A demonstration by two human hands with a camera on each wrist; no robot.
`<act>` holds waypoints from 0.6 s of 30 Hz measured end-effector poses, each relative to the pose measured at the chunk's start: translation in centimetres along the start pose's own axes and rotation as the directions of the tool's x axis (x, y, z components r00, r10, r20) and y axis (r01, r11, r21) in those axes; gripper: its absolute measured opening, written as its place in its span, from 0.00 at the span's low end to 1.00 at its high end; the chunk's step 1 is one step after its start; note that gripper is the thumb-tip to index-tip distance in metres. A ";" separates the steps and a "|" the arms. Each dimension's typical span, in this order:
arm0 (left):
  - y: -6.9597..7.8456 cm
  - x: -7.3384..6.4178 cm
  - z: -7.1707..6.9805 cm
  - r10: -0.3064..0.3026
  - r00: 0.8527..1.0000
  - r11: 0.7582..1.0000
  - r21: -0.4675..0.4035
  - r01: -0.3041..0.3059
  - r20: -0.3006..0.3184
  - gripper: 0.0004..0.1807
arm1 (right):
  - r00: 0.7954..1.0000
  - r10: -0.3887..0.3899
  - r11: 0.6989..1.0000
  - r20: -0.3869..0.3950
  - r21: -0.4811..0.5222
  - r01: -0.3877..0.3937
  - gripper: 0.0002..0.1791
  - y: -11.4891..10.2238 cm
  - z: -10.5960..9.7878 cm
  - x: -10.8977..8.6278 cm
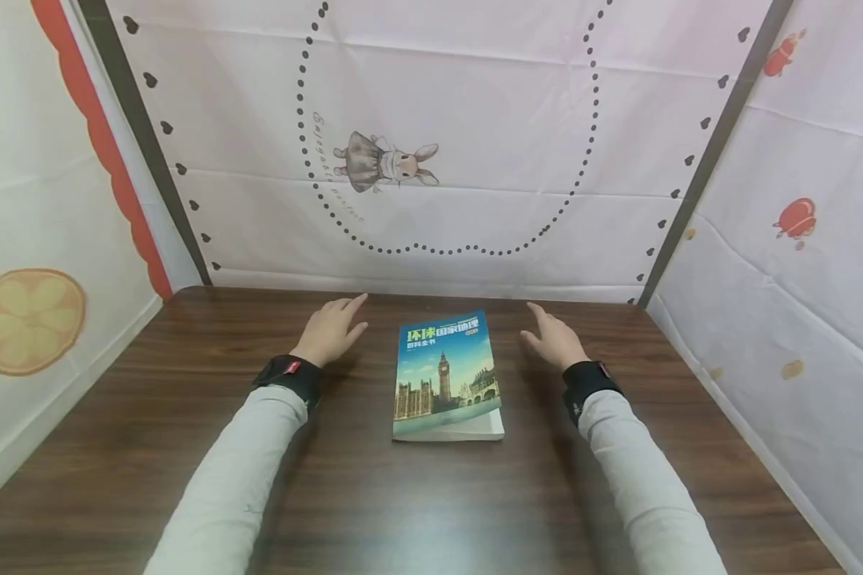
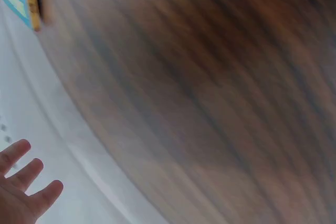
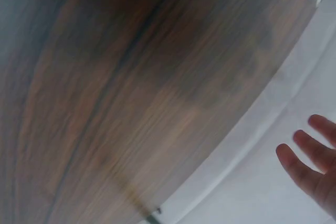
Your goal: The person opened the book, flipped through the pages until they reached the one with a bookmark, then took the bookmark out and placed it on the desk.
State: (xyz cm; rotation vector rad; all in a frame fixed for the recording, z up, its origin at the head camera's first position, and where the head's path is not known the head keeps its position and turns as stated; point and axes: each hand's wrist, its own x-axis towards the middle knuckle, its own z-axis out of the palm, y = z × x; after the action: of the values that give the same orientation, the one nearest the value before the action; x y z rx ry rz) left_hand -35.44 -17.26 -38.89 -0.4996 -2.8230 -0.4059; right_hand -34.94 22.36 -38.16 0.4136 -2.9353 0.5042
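A thick paperback book (image 1: 446,379) with a blue cover, Chinese title and a clock tower picture lies on the dark wooden table (image 1: 359,495). Its lower right cover corner curls up over the white pages. To the left of the book is my left hand (image 1: 331,330), fingers extended and holding nothing. My right hand (image 1: 555,342) is on the other side, also with fingers extended and apart from the book. In the left wrist view a corner of the book (image 2: 32,1) shows at the top left, with the left fingers (image 2: 44,199) spread.
Behind the table's far edge hangs a white cloth (image 1: 475,120) with a rabbit print and dotted lines. More printed cloth stands at the left side (image 1: 29,200) and right side (image 1: 784,263). Black bands (image 1: 591,387) circle both wrists over light sleeves.
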 end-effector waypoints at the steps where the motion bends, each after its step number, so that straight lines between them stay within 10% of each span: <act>1: 0.3 0.2 -0.2 0.025 1.000 1.000 -0.011 -0.025 -0.011 0.31 | 1.000 0.010 1.000 -0.010 0.020 -0.010 0.34 -0.4 0.0 0.1; 10: 5.1 0.2 -2.3 0.292 0.946 0.951 -0.059 -0.302 -0.139 0.23 | 0.998 0.029 0.978 0.052 0.203 -0.039 0.28 -4.2 -0.6 0.4; 14: 7.5 -0.2 -2.8 0.422 0.884 0.900 -0.023 -0.435 -0.201 0.20 | 0.984 0.062 0.976 0.166 0.197 -0.095 0.29 -5.5 -1.1 -0.2; 18: 9.8 -0.6 -2.8 0.551 0.792 0.823 0.017 -0.567 -0.263 0.19 | 0.937 0.107 0.963 0.333 0.201 -0.182 0.31 -5.8 -1.2 -0.6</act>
State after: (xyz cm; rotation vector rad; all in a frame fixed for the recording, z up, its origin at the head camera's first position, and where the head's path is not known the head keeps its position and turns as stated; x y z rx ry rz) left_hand -30.81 -9.45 -34.22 -1.1651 -2.2676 -0.3969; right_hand -32.55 17.70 -35.36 0.3298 -3.2483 0.8796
